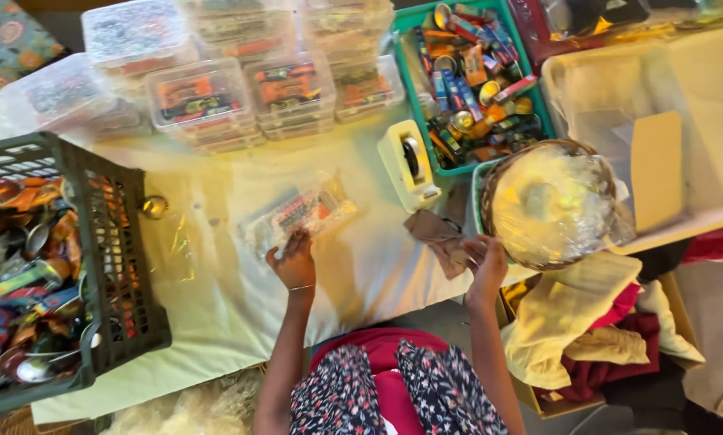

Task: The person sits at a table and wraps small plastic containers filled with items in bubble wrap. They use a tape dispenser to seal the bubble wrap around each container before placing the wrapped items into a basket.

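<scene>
On the table: a pale cloth (378,274) is spread over it, and packing work is laid out across it
Step in hand: a filled clear packet (301,213) appears to be pressed flat or closed on the cloth
Dark crate (112,266): stood at the left edge, heaped with steel spoons, small bowls and bright wrapped goods
Clear tub (700,121): set at the far right, nearly empty, a brown card seen inside
Green basket (406,76): filled with small coloured boxes and round tins
Lidded boxes (204,101): stacked in rows at the back, packed sets visible through them
Round basket (551,201): clear wrap is piled inside it
Tape dispenser (410,165): stood between packet and green basket
Left hand (295,262): fingers spread, laid on the packet's near edge
Right hand (487,262): fingers curled loosely, close by the brown paper (438,238); whether it is gripped cannot be told
Next move: judged to call for tape, within reach of the right hand
</scene>
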